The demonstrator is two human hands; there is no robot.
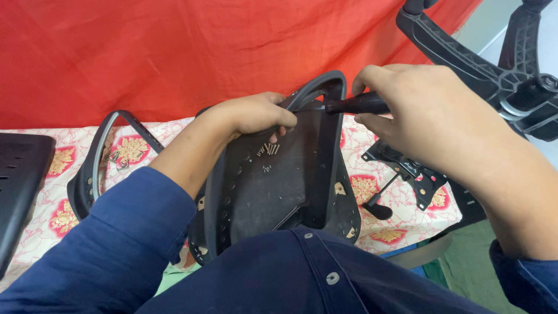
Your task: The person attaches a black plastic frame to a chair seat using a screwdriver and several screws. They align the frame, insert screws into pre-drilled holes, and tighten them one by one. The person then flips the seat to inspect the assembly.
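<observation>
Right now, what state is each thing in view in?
Seat pan: underside up, tilted against the lap.
Armrest: at the pan's far edge, left hand on it.
Screwdriver: gripped by right hand.
Screws: loose on the pan.
Second armrest: unattached, on the cloth.

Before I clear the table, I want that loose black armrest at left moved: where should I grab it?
Take the armrest by its curved top bar, from above: the loop stands open and free of other parts there, while its lower end lies against the patterned cloth.
</observation>
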